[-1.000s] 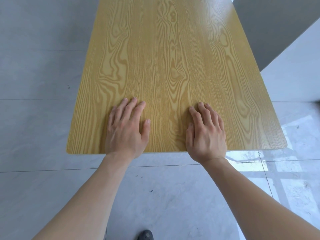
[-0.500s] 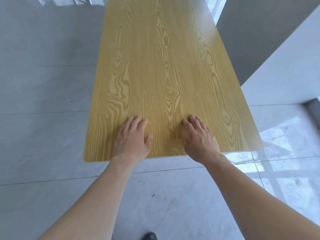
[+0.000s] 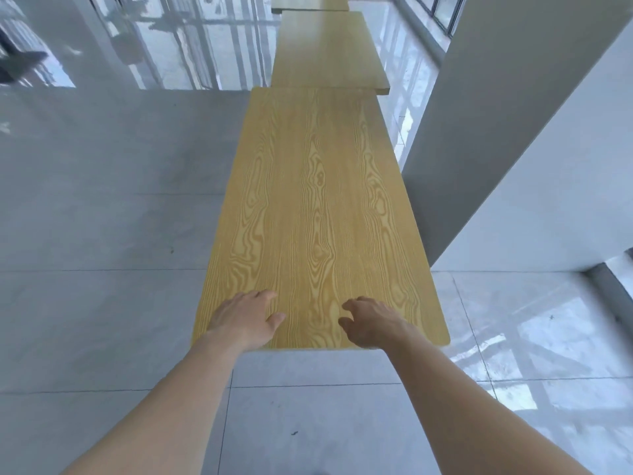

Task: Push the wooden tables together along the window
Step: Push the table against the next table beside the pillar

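Note:
A long wooden table [image 3: 318, 200] with yellow grain stretches away from me. My left hand [image 3: 245, 320] lies palm down on its near end, fingers together. My right hand [image 3: 371, 323] rests on the same end with its fingers curled against the top. The far edge of this table meets a second wooden table [image 3: 325, 49], which sits slightly offset to the right. A third wooden table [image 3: 308, 3] shows beyond it at the top of the view.
A white pillar [image 3: 513, 132] stands close to the table's right side. Windows [image 3: 442, 8] run along the far right. Grey tiled floor [image 3: 102, 234] spreads to the left and under my arms.
The table has slid away from me until its far edge reached the second table. My view has lifted, showing the row ahead. My right fingers have curled.

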Tool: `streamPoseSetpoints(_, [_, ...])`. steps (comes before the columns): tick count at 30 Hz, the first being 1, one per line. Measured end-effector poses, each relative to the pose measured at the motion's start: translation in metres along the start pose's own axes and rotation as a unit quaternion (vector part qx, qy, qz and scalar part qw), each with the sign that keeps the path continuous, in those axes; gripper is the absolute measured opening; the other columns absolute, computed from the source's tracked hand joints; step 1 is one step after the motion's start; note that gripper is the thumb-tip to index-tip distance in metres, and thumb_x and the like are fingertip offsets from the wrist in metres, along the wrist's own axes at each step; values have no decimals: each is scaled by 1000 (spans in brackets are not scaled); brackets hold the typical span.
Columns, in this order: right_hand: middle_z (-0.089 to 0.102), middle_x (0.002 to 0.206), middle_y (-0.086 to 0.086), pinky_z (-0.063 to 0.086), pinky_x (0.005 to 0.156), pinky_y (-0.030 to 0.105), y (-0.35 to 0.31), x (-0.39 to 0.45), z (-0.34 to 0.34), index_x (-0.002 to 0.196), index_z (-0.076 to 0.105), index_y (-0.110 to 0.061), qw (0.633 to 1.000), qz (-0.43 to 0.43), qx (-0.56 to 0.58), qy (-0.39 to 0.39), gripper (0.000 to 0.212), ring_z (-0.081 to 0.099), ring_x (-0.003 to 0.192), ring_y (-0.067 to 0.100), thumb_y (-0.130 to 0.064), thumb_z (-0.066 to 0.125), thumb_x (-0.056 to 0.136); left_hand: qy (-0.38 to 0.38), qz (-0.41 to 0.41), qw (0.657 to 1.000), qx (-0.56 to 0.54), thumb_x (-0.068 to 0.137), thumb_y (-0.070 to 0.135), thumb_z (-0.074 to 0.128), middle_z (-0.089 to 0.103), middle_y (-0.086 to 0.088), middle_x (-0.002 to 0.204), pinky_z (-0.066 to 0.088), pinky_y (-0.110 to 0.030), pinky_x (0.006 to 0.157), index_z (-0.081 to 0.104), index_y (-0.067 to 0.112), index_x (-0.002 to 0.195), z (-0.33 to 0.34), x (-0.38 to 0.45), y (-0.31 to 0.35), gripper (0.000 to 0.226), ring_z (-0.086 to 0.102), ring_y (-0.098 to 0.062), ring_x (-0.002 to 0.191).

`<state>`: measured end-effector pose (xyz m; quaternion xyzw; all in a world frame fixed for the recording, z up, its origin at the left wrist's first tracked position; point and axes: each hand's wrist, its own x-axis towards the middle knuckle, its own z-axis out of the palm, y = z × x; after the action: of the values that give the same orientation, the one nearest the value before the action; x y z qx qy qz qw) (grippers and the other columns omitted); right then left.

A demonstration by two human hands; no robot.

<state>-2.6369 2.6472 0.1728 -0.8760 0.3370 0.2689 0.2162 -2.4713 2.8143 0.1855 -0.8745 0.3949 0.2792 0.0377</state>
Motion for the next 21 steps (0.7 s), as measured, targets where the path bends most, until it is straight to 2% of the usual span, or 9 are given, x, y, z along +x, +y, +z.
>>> streamPoseSetpoints(4, [43,154,0,43,107,42,-13,-10,-25,155,39,-23,1000,-23,-14,9,54,47,137,28,-46,41,106,-9,-21,1000,-5,102,58,36,36,4,162,33,-45,115,30,32,158,-29,-21,-4,62,34,-24,148])
streamPoseSetpoints(10, [44,155,2,41,110,42,-60,5,-53,154,40,-23,997,-51,-47,21,54,44,141,28,-46,41,106,23,-41,999,-23,102,58,38,42,4,158,36,-45,114,36,33,154,-63,-26,-46,58,39,-25,144])
streamPoseSetpoints(15, [42,155,2,41,111,43,-148,39,-69,154,40,-23,994,-79,-78,23,51,43,141,29,-43,38,107,46,-71,996,-34,102,58,37,44,2,157,36,-42,113,35,32,154,-88,-18,-131,59,40,-23,144])
streamPoseSetpoints(21, [43,155,0,40,111,41,-304,91,-78,154,39,-25,988,-124,-89,32,51,43,141,28,-42,36,107,73,-117,990,-45,101,58,37,46,-1,157,37,-40,112,37,29,154,-123,-9,-278,60,42,-25,144])
